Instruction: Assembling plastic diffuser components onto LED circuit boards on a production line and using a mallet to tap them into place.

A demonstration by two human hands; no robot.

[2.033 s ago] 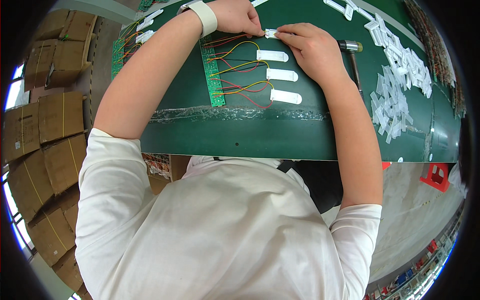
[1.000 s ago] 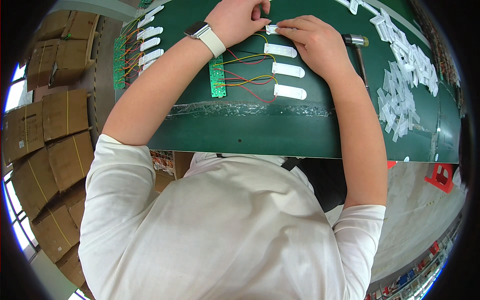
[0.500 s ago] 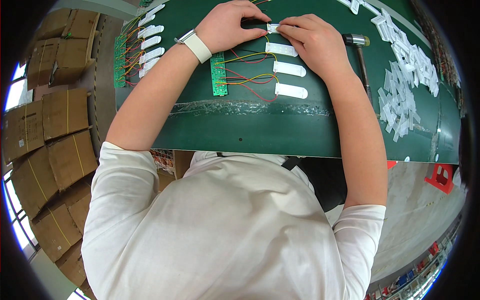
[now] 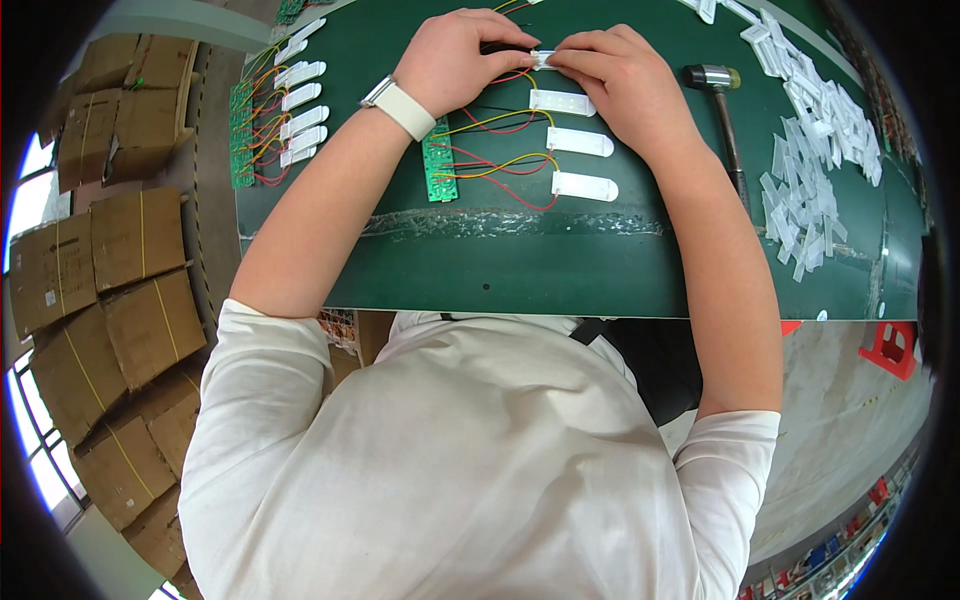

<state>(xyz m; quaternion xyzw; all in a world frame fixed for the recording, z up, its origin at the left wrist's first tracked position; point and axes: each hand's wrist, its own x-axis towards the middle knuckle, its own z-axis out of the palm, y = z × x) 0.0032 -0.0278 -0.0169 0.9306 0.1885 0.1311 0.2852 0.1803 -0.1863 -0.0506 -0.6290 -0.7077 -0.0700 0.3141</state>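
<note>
A small white plastic piece (image 4: 543, 60) on a wire lead sits between my two hands at the far side of the green table. My left hand (image 4: 462, 58) pinches its left end with thumb and forefinger. From the right, my right hand (image 4: 615, 78) closes its fingertips on the same piece. Just below lie several white rounded strips, one a strip with small pale spots (image 4: 562, 102), another a plain strip (image 4: 583, 186). Red, yellow and black wires join them to a green circuit board (image 4: 440, 165), partly behind my left wrist.
Further left, another green circuit board (image 4: 241, 135) has several wired white strips (image 4: 302, 120). Right of my right hand lies a mallet (image 4: 726, 120). Heaps of white plastic parts (image 4: 825, 115) and translucent strips (image 4: 795, 195) cover the table's right side. Cardboard boxes (image 4: 135, 240) stack at left.
The view has shifted slightly. Both hands stay at the white piece with nearly the same grip; nothing has visibly been let go.
</note>
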